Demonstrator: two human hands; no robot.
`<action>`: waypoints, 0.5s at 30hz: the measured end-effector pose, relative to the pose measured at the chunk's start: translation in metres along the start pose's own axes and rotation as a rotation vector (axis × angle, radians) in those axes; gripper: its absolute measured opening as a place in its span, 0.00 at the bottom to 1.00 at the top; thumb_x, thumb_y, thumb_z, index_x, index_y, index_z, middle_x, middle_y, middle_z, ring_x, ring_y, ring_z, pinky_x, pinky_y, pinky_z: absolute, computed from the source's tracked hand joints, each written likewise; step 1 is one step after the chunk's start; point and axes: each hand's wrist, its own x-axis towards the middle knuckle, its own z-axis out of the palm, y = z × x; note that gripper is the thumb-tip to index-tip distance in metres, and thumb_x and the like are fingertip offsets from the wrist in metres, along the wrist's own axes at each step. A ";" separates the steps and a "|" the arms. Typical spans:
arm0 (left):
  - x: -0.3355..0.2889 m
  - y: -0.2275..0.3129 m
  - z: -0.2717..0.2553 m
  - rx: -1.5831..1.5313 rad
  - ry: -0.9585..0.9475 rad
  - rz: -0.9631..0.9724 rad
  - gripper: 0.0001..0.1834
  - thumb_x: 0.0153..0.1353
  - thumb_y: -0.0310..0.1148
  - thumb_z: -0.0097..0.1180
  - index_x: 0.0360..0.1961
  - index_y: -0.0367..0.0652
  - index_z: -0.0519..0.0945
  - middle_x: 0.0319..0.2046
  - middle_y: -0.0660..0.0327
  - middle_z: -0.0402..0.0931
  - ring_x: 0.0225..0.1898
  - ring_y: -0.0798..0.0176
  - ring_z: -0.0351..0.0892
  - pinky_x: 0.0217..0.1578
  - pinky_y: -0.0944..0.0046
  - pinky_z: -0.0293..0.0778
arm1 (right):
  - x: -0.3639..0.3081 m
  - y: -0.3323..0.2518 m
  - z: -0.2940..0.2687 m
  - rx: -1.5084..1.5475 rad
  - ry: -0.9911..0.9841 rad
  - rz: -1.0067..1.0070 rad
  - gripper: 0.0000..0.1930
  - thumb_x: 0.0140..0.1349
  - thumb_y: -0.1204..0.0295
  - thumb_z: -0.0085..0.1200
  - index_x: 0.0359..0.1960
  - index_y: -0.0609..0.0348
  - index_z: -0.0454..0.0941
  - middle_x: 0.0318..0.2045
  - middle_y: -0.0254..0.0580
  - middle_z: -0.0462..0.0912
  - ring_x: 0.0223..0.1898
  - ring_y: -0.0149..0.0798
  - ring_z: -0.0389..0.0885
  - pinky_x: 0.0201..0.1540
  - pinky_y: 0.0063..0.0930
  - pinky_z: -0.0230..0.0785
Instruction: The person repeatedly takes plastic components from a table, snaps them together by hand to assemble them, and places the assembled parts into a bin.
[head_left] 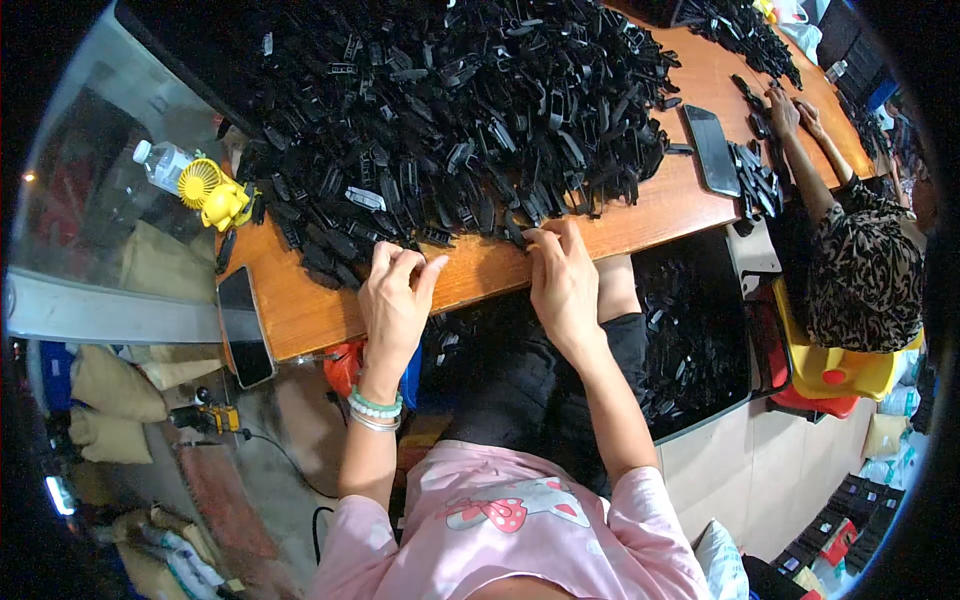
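Note:
A big heap of small black plastic parts (430,130), several shaped like strap buckles or clips, covers most of the wooden table (480,270). My left hand (392,300) is at the heap's near edge, fingers bent toward the parts and thumb held apart; nothing shows in its grasp. To its right, my right hand (565,290) rests over the table's front edge. Its thumb and forefinger close on a black plastic part (516,232) at the heap's border. The far tips of both hands' fingers are partly hidden.
A phone (244,325) lies at the left corner, near a yellow fan (212,195) and a bottle (163,162). Another phone (711,150) lies at right. A co-worker's hands (785,112) handle parts there. Below the table is a dark bin (695,340) of parts.

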 end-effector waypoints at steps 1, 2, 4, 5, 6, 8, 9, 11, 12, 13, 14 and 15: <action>-0.001 -0.002 0.001 0.031 -0.006 -0.014 0.08 0.54 0.26 0.61 0.26 0.33 0.75 0.26 0.57 0.69 0.20 0.62 0.68 0.24 0.64 0.66 | 0.003 0.004 0.003 0.002 0.003 -0.005 0.08 0.52 0.84 0.51 0.34 0.65 0.74 0.37 0.50 0.74 0.38 0.52 0.75 0.39 0.37 0.69; -0.003 -0.005 0.002 0.031 -0.002 -0.014 0.08 0.54 0.26 0.61 0.26 0.33 0.75 0.26 0.57 0.69 0.20 0.62 0.68 0.24 0.64 0.66 | 0.005 0.008 0.005 -0.035 -0.019 -0.020 0.08 0.52 0.83 0.51 0.34 0.64 0.74 0.38 0.49 0.73 0.38 0.52 0.75 0.40 0.38 0.69; -0.008 -0.011 0.004 0.020 0.059 0.006 0.10 0.52 0.25 0.63 0.24 0.34 0.73 0.25 0.58 0.68 0.18 0.63 0.66 0.21 0.64 0.64 | 0.006 0.013 0.008 -0.072 -0.043 -0.037 0.08 0.51 0.83 0.51 0.35 0.63 0.74 0.39 0.48 0.73 0.39 0.51 0.75 0.40 0.39 0.69; -0.012 -0.013 0.002 0.056 0.066 0.043 0.10 0.52 0.24 0.63 0.31 0.35 0.73 0.26 0.58 0.69 0.18 0.66 0.66 0.20 0.66 0.64 | 0.006 0.012 0.007 -0.079 -0.024 -0.075 0.09 0.51 0.83 0.52 0.35 0.63 0.74 0.38 0.48 0.73 0.39 0.51 0.75 0.41 0.38 0.69; -0.016 -0.012 0.002 0.056 0.064 0.037 0.10 0.52 0.24 0.63 0.31 0.35 0.73 0.26 0.58 0.69 0.18 0.66 0.66 0.20 0.66 0.64 | 0.005 0.012 0.005 -0.085 -0.005 -0.112 0.09 0.50 0.83 0.53 0.35 0.63 0.74 0.37 0.47 0.74 0.39 0.50 0.74 0.41 0.37 0.69; -0.020 -0.008 0.001 -0.029 0.112 -0.152 0.13 0.53 0.23 0.61 0.37 0.36 0.71 0.26 0.59 0.70 0.18 0.70 0.65 0.20 0.69 0.63 | 0.006 0.016 0.001 0.015 -0.061 -0.085 0.11 0.49 0.83 0.54 0.36 0.63 0.74 0.35 0.46 0.74 0.38 0.49 0.74 0.41 0.35 0.69; -0.022 -0.005 -0.001 -0.107 0.088 -0.197 0.18 0.54 0.22 0.60 0.45 0.36 0.70 0.27 0.62 0.71 0.21 0.75 0.66 0.22 0.73 0.64 | 0.006 0.017 -0.001 0.114 -0.111 -0.059 0.12 0.48 0.84 0.55 0.37 0.63 0.74 0.34 0.45 0.74 0.37 0.47 0.74 0.41 0.34 0.68; -0.028 0.008 0.002 -0.322 0.073 -0.237 0.19 0.54 0.22 0.60 0.47 0.35 0.70 0.27 0.64 0.71 0.22 0.76 0.67 0.23 0.74 0.65 | 0.009 0.013 -0.002 0.166 -0.064 -0.057 0.14 0.47 0.84 0.57 0.38 0.63 0.74 0.32 0.44 0.74 0.36 0.46 0.74 0.40 0.34 0.68; -0.032 0.014 0.005 -0.538 0.060 -0.275 0.20 0.54 0.22 0.60 0.49 0.34 0.70 0.27 0.66 0.71 0.24 0.77 0.68 0.25 0.75 0.67 | 0.011 0.011 -0.003 0.218 -0.015 -0.058 0.16 0.46 0.84 0.58 0.39 0.63 0.75 0.31 0.44 0.74 0.36 0.45 0.74 0.40 0.33 0.68; -0.037 0.017 0.007 -0.476 -0.060 -0.227 0.21 0.55 0.23 0.59 0.51 0.34 0.70 0.29 0.67 0.72 0.26 0.77 0.70 0.27 0.76 0.69 | 0.012 0.010 -0.003 0.216 -0.015 -0.057 0.16 0.46 0.84 0.58 0.39 0.63 0.75 0.31 0.44 0.74 0.36 0.45 0.74 0.40 0.33 0.68; -0.038 0.019 0.014 -0.464 -0.059 -0.108 0.19 0.57 0.25 0.59 0.49 0.33 0.71 0.29 0.66 0.73 0.26 0.77 0.70 0.27 0.76 0.69 | 0.015 0.005 -0.003 0.297 -0.080 0.014 0.16 0.46 0.83 0.56 0.40 0.64 0.74 0.32 0.48 0.74 0.38 0.50 0.73 0.42 0.38 0.67; -0.039 0.023 0.025 -0.565 -0.115 -0.166 0.17 0.57 0.25 0.58 0.47 0.34 0.72 0.28 0.66 0.73 0.25 0.76 0.70 0.24 0.75 0.67 | 0.017 0.005 -0.005 0.366 -0.144 0.091 0.16 0.46 0.83 0.54 0.40 0.64 0.73 0.34 0.52 0.74 0.40 0.55 0.72 0.44 0.42 0.66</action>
